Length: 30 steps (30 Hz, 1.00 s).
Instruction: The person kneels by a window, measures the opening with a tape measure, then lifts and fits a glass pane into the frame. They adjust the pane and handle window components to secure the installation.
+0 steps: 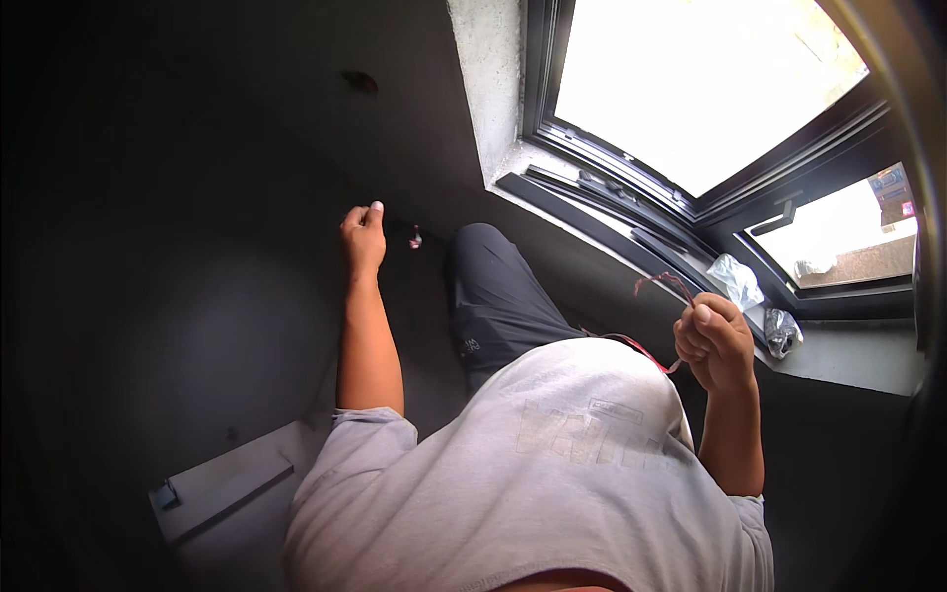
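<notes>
Wire (667,276) arcs up and leftward from pinched right fingers (703,315).

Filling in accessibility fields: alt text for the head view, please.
A person's right hand holds a thin reddish wire near a dark-framed window; the left hand, fingers curled, is held out against a dark background, whether holding anything unclear. Crumpled plastic lies by the window.

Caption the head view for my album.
Near a black-framed glass window, right fingers hold a thin, reddish, wire-like strand; left fingers curl.
</notes>
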Available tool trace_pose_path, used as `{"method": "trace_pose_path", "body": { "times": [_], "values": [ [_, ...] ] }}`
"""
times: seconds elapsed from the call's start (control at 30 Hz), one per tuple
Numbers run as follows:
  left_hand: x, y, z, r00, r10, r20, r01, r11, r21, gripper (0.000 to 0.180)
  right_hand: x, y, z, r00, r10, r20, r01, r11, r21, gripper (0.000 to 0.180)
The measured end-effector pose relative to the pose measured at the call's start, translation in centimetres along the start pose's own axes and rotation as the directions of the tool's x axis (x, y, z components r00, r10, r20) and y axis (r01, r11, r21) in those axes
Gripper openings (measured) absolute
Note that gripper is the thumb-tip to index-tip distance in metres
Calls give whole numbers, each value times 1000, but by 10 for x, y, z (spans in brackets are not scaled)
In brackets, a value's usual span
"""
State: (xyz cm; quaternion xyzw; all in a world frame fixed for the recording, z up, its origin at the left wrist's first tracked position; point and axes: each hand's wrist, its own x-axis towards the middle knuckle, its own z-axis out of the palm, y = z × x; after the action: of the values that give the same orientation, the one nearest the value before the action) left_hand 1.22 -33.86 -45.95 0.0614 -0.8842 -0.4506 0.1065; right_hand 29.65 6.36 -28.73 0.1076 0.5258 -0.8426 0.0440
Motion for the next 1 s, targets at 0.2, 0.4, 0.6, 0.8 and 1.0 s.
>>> {"method": "trace_pose_path", "body": {
  "times": [0.2, 0.4, 0.6, 0.8, 1.0],
  "values": [
    [-58, 102, 2, 815, 462, 350, -322, 863, -391, 40, 18, 9, 10, 993, 98, 71, -103, 993, 57, 29],
    [-141, 194, 33, 432, 684, 588, 9, 649, -761, 27, 35, 11, 37, 975, 175, 134, -176, 984, -3, 32],
    [-110, 176, 19, 637, 519, 570, 165, 631, -758, 24, 20, -16, -3, 999, 49, 6, -40, 882, -469, 30],
    [-30, 136, -36, 890, 442, 110, -372, 845, -384, 21, -17, -60, -56, 981, -120, -152, -18, 726, -687, 26],
    [71, 18, -104, 913, 359, -192, -367, 930, -9, 34, -56, -83, -101, 945, -220, -241, -89, 537, -839, 20]
  ]
}}
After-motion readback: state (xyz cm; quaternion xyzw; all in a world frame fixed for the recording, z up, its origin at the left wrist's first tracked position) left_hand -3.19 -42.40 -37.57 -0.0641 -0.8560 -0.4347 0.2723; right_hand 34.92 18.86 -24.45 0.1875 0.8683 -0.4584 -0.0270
